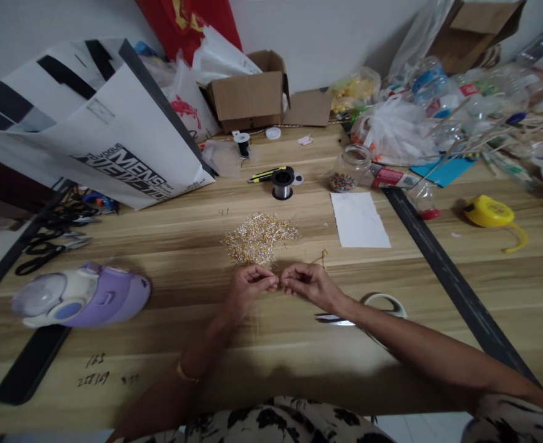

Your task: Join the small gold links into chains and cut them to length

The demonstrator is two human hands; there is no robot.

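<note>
My left hand [253, 286] and my right hand [309, 285] meet over the wooden table, fingertips pinched close together. Between them is a tiny gold-coloured piece, too small to make out well. Thin pale strands hang below my left hand. Just beyond the fingers lies a loose pile of small gold and clear beads [258, 239]. A short gold beaded strand [324, 259] rests on the table past my right hand. White-handled scissors [386, 303] lie partly under my right forearm.
Beyond the beads stand a wire spool [282, 184], a yellow cutter [266, 175] and a glass jar [350, 167]. White paper [361, 219] and a yellow tape measure [490, 211] lie right; a purple bottle [107, 296] and black scissors [45, 249] lie left.
</note>
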